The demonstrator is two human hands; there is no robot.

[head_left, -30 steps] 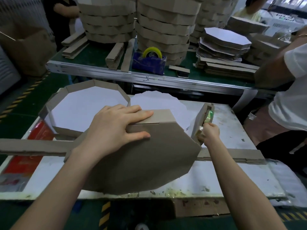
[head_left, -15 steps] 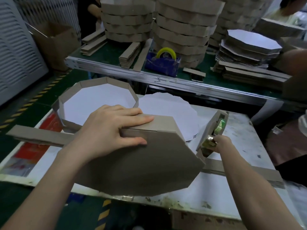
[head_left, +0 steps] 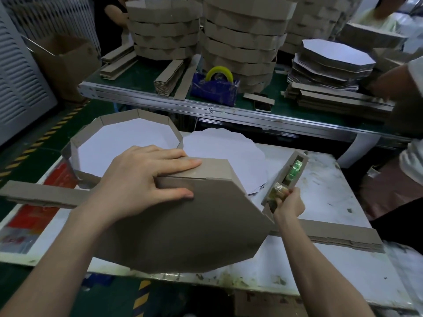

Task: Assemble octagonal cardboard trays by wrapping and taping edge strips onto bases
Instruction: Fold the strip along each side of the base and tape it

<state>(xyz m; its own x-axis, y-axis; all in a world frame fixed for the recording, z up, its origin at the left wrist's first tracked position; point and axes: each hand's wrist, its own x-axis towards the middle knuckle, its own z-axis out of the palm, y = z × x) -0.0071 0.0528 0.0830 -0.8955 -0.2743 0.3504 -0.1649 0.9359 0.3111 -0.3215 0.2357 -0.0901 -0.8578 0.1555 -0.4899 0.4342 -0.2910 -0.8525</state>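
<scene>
A brown octagonal cardboard tray (head_left: 183, 229) stands tilted on the white table, its underside toward me. My left hand (head_left: 139, 181) grips its top edge, fingers laid over the folded edge strip and thumb pressed on the base. Right of the tray, my right hand (head_left: 289, 203) holds a cardboard-cased tape dispenser (head_left: 287, 179) with a green roll inside, close to the tray's right corner. Whether tape runs from it to the tray cannot be told.
A finished tray (head_left: 98, 138) with white inside sits at the back left, white octagonal bases (head_left: 226, 154) beside it. Loose edge strips (head_left: 332, 235) lie across the table (head_left: 332, 186). Beyond, a conveyor (head_left: 229, 110) carries tray stacks and a blue tape dispenser (head_left: 215, 89). Another person (head_left: 407, 156) stands at right.
My right hand with the tape dispenser has drawn down and away from the tray's upper right side toward its right corner. My left hand keeps its grip on the top edge.
</scene>
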